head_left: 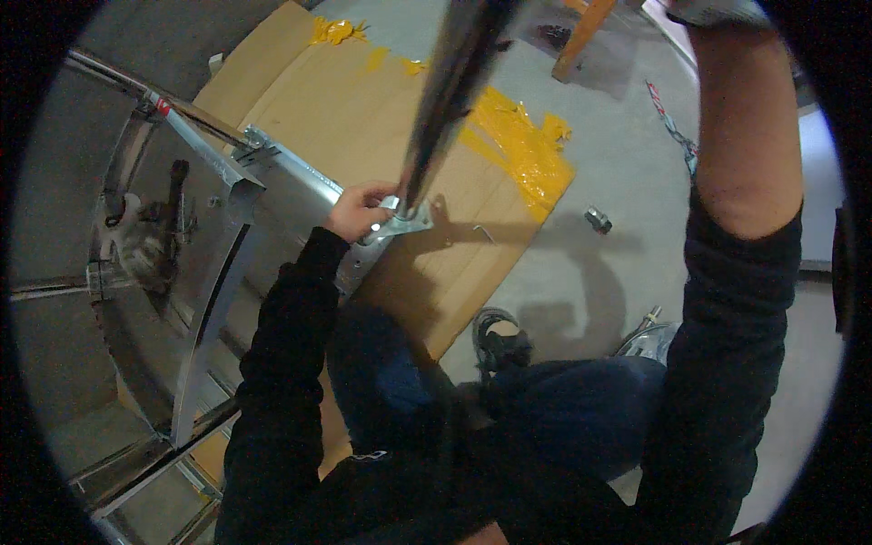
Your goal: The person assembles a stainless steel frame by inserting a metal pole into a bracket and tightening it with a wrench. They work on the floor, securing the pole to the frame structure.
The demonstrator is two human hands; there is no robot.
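Note:
My left hand (359, 211) is bare, its fingers closed around a silver metal bracket (409, 223) with a flat plate. A long shiny metal pole (436, 118) rises from the bracket toward the upper edge, blurred and close to the camera. The bracket sits by the end of a silver metal beam (304, 173), above the cardboard. My right arm reaches up to the top right corner. Only part of my right hand (727, 11), seemingly in a grey glove, shows there; its fingers are cut off by the picture's edge.
Cardboard (354, 100) with yellow tape (518, 145) covers the floor ahead. On it lies a hex key (484, 233); a small metal fitting (598, 219) lies on the grey floor. At left, a metal frame (213, 309) holds a glove (141, 250) beside a dark tool (175, 204).

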